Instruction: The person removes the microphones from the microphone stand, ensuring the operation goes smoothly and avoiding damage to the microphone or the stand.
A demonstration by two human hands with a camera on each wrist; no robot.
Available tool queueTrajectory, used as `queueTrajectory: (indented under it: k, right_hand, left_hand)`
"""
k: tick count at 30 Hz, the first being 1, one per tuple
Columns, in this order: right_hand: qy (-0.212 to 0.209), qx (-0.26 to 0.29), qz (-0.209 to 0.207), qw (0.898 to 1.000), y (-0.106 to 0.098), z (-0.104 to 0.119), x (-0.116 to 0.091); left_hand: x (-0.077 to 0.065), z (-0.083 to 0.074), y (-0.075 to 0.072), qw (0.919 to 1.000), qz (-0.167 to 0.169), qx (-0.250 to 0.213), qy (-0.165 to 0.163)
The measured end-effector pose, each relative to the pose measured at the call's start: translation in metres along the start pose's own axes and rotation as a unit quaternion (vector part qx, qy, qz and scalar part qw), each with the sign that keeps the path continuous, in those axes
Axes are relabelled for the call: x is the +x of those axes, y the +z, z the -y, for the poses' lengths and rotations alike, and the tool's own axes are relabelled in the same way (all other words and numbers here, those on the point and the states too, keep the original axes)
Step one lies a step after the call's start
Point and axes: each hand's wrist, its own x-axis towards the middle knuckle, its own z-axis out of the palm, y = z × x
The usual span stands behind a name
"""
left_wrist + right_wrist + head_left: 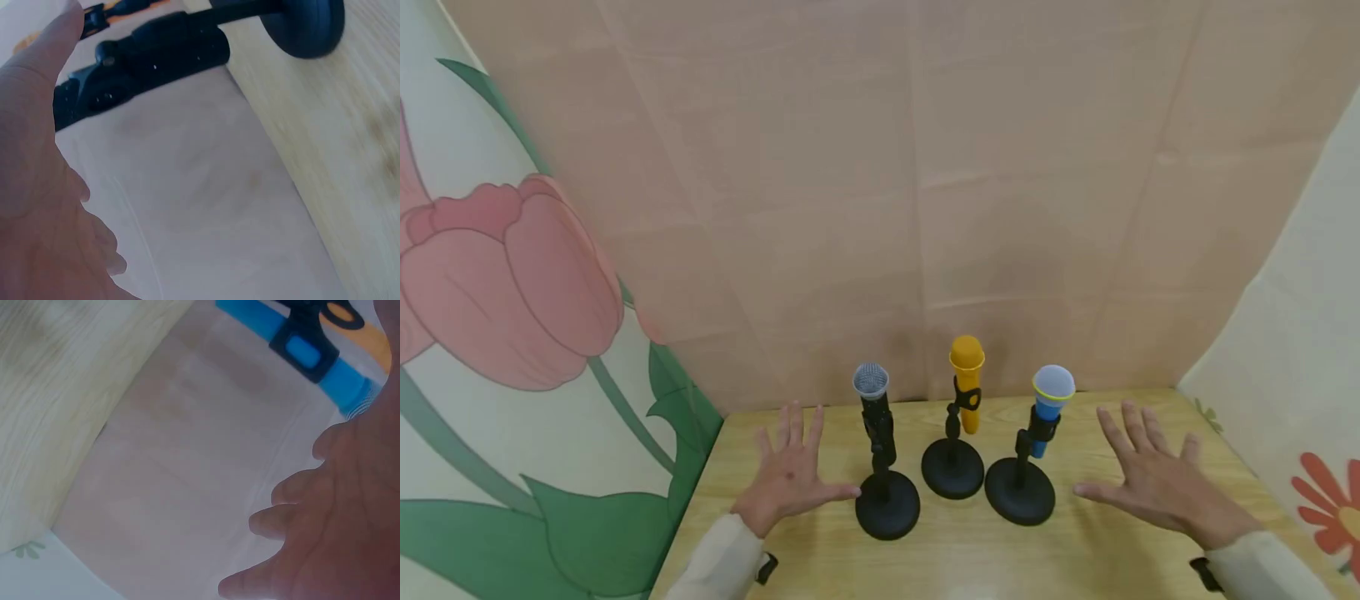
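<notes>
Three toy microphones stand upright in clips on stands with round black bases. The black microphone (878, 425) with a silver mesh head is on the left, its base (887, 507) right by my left thumb. A yellow microphone (967, 358) stands in the middle, a little farther back. On the right leans a blue microphone (1051, 404) with a whitish head. My left hand (790, 475) is spread beside the black one, fingers straight, holding nothing. My right hand (1157, 479) is spread to the right of the blue one, also holding nothing; its blue handle (300, 350) shows in the right wrist view.
Under everything is a light wooden table (955, 567). A pinkish-beige cloth (917, 208) hangs behind its back edge. On the left is a panel with a large pink tulip (512, 283), on the right a white panel with a red flower (1330, 500).
</notes>
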Motion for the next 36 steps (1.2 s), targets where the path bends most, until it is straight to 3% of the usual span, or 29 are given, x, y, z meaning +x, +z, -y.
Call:
queueTrajectory:
  k: [10, 25, 29, 36]
  right_hand:
    - [-0.037, 0.015, -0.013, 0.999, 0.0, 0.027, 0.001]
    - [-0.071, 0.057, -0.005, 0.996, 0.002, 0.055, -0.001]
    - [-0.083, 0.077, 0.002, 0.994, 0.002, 0.061, 0.0]
    - [-0.108, 0.102, 0.004, 0.989, 0.003, 0.069, 0.004]
  left_hand:
    - [0.011, -0.021, 0.003, 0.9993, 0.012, -0.036, 0.008]
    - [0.02, -0.037, 0.012, 0.9956, 0.016, -0.092, -0.001]
    - [0.026, -0.042, 0.014, 0.9896, 0.006, -0.143, -0.007]
    - [0.038, -0.052, 0.02, 0.9707, -0.041, -0.235, -0.028]
